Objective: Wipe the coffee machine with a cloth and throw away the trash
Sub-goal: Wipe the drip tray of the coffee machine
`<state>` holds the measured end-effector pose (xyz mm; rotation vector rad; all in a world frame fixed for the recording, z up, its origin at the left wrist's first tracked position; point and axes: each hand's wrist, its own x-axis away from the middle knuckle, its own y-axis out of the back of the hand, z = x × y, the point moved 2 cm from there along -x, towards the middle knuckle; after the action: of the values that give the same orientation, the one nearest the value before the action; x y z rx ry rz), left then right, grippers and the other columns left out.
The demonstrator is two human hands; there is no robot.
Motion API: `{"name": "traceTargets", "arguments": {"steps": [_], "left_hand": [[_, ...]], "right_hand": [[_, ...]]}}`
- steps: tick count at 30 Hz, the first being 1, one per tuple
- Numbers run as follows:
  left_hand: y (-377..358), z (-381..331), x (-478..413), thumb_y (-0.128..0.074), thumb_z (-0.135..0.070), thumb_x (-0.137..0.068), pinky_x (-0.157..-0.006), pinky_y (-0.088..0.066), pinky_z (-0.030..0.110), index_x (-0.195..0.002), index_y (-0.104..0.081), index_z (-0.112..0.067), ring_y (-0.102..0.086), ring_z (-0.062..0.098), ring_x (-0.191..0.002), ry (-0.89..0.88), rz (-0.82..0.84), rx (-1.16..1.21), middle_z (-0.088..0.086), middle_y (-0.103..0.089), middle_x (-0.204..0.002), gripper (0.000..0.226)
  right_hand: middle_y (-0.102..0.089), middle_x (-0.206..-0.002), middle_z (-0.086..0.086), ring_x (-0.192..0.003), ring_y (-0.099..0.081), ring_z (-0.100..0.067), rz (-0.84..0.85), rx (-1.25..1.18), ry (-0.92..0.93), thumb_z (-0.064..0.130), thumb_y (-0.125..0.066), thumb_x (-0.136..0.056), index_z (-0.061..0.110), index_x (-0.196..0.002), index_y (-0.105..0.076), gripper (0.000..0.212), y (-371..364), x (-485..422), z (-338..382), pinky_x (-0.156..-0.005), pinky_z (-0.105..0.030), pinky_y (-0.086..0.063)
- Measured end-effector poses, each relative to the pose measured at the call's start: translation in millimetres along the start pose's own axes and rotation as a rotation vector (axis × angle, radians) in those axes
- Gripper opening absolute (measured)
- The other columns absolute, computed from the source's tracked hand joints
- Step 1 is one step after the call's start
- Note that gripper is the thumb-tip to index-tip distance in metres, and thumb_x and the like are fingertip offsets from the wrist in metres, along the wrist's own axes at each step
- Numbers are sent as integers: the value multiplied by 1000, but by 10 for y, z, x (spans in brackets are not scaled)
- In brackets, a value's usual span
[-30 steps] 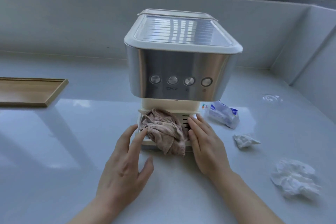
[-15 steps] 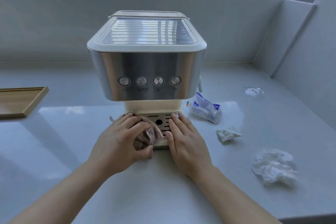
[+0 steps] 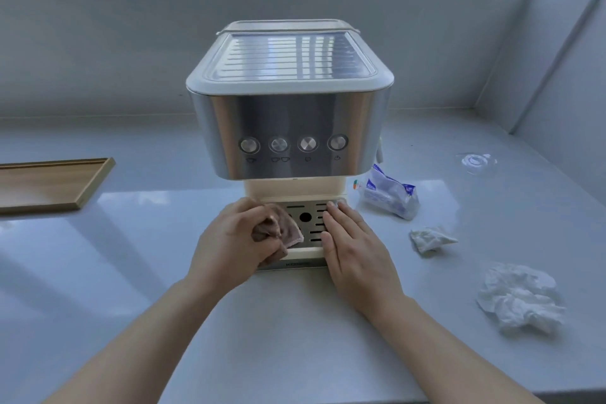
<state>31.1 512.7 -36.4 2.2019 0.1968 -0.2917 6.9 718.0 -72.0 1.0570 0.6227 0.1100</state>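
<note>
A steel and cream coffee machine point(image 3: 290, 128) stands in the middle of the white counter. My left hand point(image 3: 234, 238) is closed on a bunched pinkish-brown cloth point(image 3: 288, 231) at the left side of the machine's drip tray point(image 3: 311, 218). My right hand point(image 3: 352, 246) lies flat, fingers together, on the tray's right edge, holding nothing. To the right of the machine lie a blue and white plastic wrapper point(image 3: 390, 195), a small crumpled tissue point(image 3: 429, 239) and a larger crumpled tissue point(image 3: 521, 298).
A shallow wooden tray point(image 3: 52, 184) sits at the left of the counter point(image 3: 98, 289). A small clear plastic piece point(image 3: 475, 161) lies at the back right. Grey walls rise behind and to the right, under a window.
My left hand has closed on the cloth and gathered it to the tray's left side, uncovering the slotted grate. My right hand stays flat on the tray's right edge.
</note>
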Motion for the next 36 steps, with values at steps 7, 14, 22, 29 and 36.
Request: {"name": "traceTargets", "arguments": {"steps": [7,14,22,29,36], "left_hand": [[-78,114,269,-61,-27,-65,-74,-48,22,-78,-64,-29,-61,0,-94,119,-240,160,-20,-63,-102,14],[-98,195,-101,-56,-19,-80,-68,-48,38,-77,-59,-19,-62,24,-79,415,-297,316,-2,-65,-69,5],[-134,95,592,-59,-28,-85,-68,-54,23,-98,-56,-39,-66,4,-77,339,-323,313,-16,-69,-81,17],[-281,-199,1089,-67,-32,-72,-67,-48,33,-96,-51,-32,-58,16,-96,130,-223,-118,-15,-58,-95,28],[-643,-634,991,-75,-34,-67,-89,-54,41,-96,-60,-18,-62,30,-102,18,-58,-270,0,-66,-96,36]], "right_hand": [[-54,-144,-10,-142,-40,-23,-40,2,12,29,-32,-102,2,-132,-59,49,-39,-2,-20,-115,-39,-36],[-55,-143,-8,-140,-42,-21,-63,-7,2,30,-31,-101,3,-132,-60,50,-24,6,-12,-115,-38,-37],[-54,-144,-8,-142,-39,-21,-36,-10,-12,25,-38,-101,2,-133,-59,44,-19,5,-21,-117,-36,-32],[-42,-154,3,-147,-26,-7,-3,-177,-77,32,-38,-105,12,-142,-51,45,-6,7,-75,-120,-28,-22],[-58,-138,10,-130,-48,-1,-232,-550,-327,16,-52,-101,18,-126,-65,29,209,215,-139,-109,-22,-36]]}}
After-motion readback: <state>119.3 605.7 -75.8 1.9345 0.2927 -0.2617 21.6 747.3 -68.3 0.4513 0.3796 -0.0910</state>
